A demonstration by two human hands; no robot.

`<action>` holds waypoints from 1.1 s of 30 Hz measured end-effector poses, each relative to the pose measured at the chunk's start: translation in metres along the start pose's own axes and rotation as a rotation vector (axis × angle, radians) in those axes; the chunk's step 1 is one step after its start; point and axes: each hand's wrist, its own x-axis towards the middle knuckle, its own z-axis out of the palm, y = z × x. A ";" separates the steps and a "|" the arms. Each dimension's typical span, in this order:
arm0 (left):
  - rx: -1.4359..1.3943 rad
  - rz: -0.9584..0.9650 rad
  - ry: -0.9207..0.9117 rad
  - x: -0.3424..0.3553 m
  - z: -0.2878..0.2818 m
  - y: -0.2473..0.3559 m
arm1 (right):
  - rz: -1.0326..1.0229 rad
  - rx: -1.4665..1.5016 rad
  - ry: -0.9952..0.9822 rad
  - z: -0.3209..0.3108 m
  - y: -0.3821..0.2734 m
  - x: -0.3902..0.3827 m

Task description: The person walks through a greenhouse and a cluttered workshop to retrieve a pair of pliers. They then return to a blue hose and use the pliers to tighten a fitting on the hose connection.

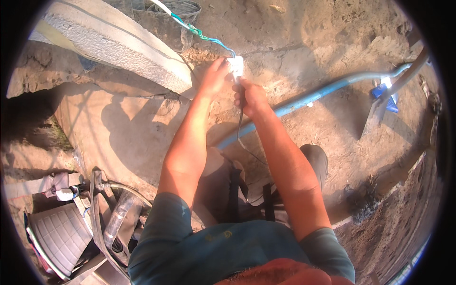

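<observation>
1. Where gear is heaped at the lower left, a grey basket (61,235) with a gridded wall is seen tilted, and beside it a clear cylinder (117,219) is laid among straps and dark pieces.
2. Across the upper left, a pale rough beam (114,45) is set at a slant, its lower end brought near the left forearm; a dark round container (183,26) is placed just behind it.
3. From the top edge, a white cable (163,6) is led down to blue and green wires (197,32), which are run into the top of the white fitting.
4. By the left hand (214,77), the white fitting (235,64) is grasped from its left side, thumb and fingers closed on it; its details are washed out by glare.
5. Just below and to the right, a dark cable (242,105) is gripped near its upper end in the curled fingers of the right hand (252,98); whether that end is seated in the fitting cannot be told.
6. Behind the right forearm, a blue pipe (316,95) is stretched over bare earth toward the right, where a blue object (385,95) and a flat metal blade (373,118) are found.
</observation>
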 end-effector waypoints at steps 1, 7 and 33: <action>0.007 -0.003 0.003 0.000 0.000 0.000 | 0.003 0.001 0.005 0.001 -0.001 0.000; 0.035 -0.002 0.006 0.000 -0.005 -0.003 | -0.032 -0.141 0.026 0.001 -0.005 0.002; 0.346 0.084 0.164 -0.001 0.001 -0.008 | -0.160 -0.091 0.127 0.005 0.008 0.010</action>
